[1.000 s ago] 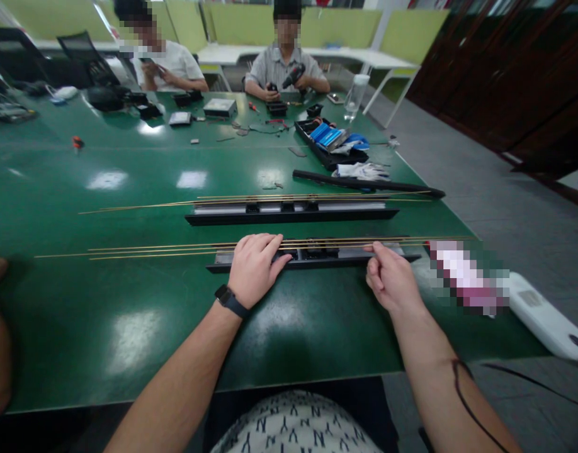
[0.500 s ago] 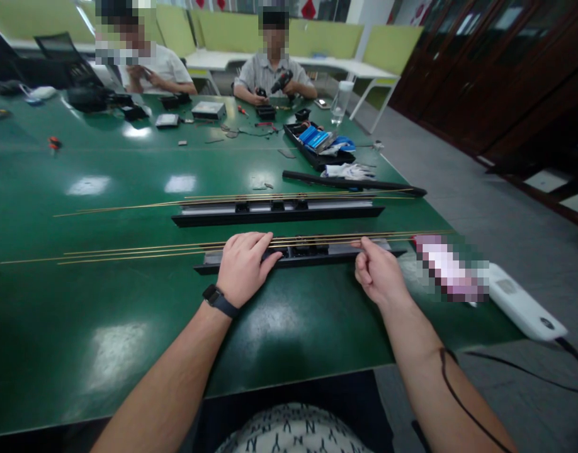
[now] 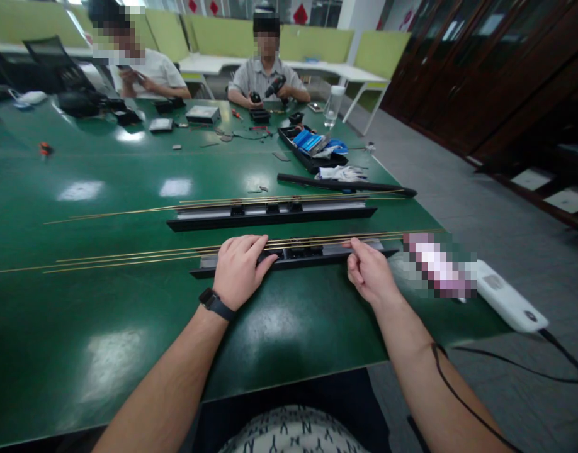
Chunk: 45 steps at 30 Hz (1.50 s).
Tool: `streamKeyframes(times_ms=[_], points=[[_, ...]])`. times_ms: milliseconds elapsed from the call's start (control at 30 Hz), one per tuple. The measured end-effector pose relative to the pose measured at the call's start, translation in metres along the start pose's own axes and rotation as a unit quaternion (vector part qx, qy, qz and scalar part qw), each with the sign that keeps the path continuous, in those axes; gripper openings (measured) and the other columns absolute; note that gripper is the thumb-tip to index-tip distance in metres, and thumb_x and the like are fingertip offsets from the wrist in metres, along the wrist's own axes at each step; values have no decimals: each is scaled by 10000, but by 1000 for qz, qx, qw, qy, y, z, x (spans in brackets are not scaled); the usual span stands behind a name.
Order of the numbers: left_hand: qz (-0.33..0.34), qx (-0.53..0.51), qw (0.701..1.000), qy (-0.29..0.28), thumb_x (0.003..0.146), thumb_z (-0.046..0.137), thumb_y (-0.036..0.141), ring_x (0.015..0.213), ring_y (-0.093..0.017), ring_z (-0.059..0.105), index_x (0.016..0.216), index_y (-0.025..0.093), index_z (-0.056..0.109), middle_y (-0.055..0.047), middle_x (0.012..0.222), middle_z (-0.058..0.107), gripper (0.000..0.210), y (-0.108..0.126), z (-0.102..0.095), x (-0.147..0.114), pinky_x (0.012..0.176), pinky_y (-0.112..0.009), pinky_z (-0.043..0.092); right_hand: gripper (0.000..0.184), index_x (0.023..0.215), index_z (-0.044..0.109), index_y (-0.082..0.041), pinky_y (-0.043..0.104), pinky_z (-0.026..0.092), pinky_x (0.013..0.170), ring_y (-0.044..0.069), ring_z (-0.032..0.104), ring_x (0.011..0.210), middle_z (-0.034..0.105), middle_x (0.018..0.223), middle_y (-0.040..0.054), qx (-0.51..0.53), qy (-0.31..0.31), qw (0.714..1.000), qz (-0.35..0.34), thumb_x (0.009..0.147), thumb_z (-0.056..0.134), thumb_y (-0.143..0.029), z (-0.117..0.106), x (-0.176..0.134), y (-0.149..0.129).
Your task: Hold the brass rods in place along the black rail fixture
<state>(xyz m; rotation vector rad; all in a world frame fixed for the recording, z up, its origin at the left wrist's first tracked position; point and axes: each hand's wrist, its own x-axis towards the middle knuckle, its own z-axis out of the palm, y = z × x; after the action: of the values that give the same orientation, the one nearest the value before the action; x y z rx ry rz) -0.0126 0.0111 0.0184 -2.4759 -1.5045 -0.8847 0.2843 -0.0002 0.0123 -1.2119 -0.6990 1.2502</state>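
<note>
Thin brass rods (image 3: 128, 255) lie lengthwise over the nearer black rail (image 3: 244, 267), sticking out well past its left end. My left hand (image 3: 239, 264) lies across the rail and rods, fingers over the far side and thumb on the near side, gripping the rail. Toward the rail's right end, my right hand (image 3: 370, 270) has its fingers curled, with the index fingertip and thumb pinched at a rod. What sits under my left palm is hidden. Black fittings (image 3: 305, 247) show inside the rail between my hands.
A second black rail (image 3: 274, 216) with rods lies beyond. Farther back are a black tube (image 3: 345, 184), white gloves (image 3: 340, 173) and a black tray (image 3: 312, 160). A blurred pink object (image 3: 437, 265) and white corded device (image 3: 509, 296) lie right. Two people sit across, one holding a drill (image 3: 275, 85).
The whole view has shifted slightly, so things appear a little farther left. Both hands stay at nearly the same places on the rail and rods.
</note>
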Motion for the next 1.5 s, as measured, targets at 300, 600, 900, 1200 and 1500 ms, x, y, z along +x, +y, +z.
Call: streamKeyframes(times_ms=[300, 600, 900, 1200, 1500], points=[[-3, -5, 1000, -2, 1011, 606, 453, 1173, -281, 663, 1315, 188, 668, -112, 1241, 738, 408, 0, 0, 0, 1034, -465, 462, 401, 937, 688, -163, 167, 191, 276, 47, 295, 260, 534, 459, -64, 9, 10, 1000, 10, 805, 829, -514, 0, 0, 0], [-3, 3, 1000, -7, 1014, 602, 459, 1186, -284, 656, 1324, 189, 657, -105, 1249, 735, 415, 1, -1, 0, 1046, -463, 450, 392, 945, 684, -166, 164, 184, 279, 46, 293, 268, 546, 470, -56, -4, -18, 1000, 19, 830, 816, -516, 0, -1, 0], [-3, -4, 1000, -7, 1023, 585, 456, 1203, -283, 651, 1326, 191, 657, -110, 1254, 736, 409, 2, -2, 0, 1068, -479, 443, 389, 946, 695, -162, 166, 191, 281, 46, 303, 268, 540, 465, -58, -1, -21, 1000, 17, 828, 833, -506, -2, 1, 2], [-6, -13, 1000, -11, 1020, 586, 457, 1214, -286, 649, 1332, 206, 655, -115, 1256, 734, 406, 2, -2, 0, 1075, -471, 446, 358, 903, 683, -172, 173, 201, 282, 47, 299, 266, 536, 463, -61, 10, 1, 1000, 16, 806, 843, -476, -1, 0, -1], [-9, -13, 1000, -16, 1020, 580, 442, 1251, -292, 634, 1341, 201, 654, -116, 1286, 729, 408, 3, -2, 0, 1100, -478, 435, 312, 859, 684, -174, 174, 215, 266, 47, 315, 262, 517, 457, -63, 26, 85, 996, -16, 809, 819, -451, -10, 4, -8]])
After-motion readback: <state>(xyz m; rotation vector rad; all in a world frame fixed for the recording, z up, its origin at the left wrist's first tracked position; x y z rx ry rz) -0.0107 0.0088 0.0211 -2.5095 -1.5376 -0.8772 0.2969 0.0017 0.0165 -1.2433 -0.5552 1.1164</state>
